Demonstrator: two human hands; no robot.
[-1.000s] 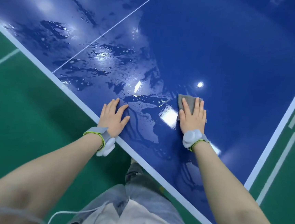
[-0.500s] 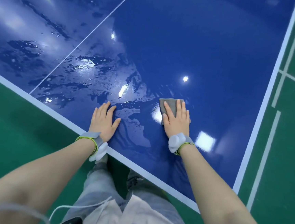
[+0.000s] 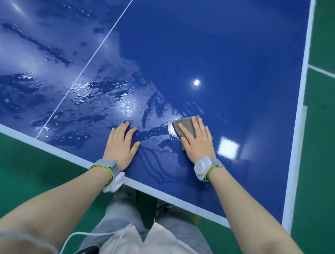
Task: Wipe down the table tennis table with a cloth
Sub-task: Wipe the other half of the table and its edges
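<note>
- right hand (image 3: 196, 142) lies flat, fingers straight and together, palm down on the grey cloth (image 3: 185, 124). no curl, no pinch: the cloth is pressed, not gripped. judged reason: a flat palm spreads load over the whole folded pad, so more of it bears on the surface in a stroke.
- cloth sits on the blue table (image 3: 230, 51), in the near right half, right of the white centre line (image 3: 101, 42). it is folded small; only its far and left edges show past the fingers.
- left hand (image 3: 121, 145) also flat and relaxed, holding nothing, planted on the table just inside the near white edge band (image 3: 39, 145). judged reason: a brace, taking body weight while the person leans over the edge to reach.
- wet film (image 3: 104, 99) (streaks, beads, glare patches) covers the left and centre of the surface and runs up to the cloth's left edge; the area to the right and beyond the cloth looks even, no streaks. the cloth thus sits on the wet/dry border, which fits working the boundary leftward.
- grey wrist bands (image 3: 106, 165) with white modules on both wrists; green floor (image 3: 16, 174) with white lines round the table.
- judgement: task partly done, most of the left half not yet wiped.
</note>
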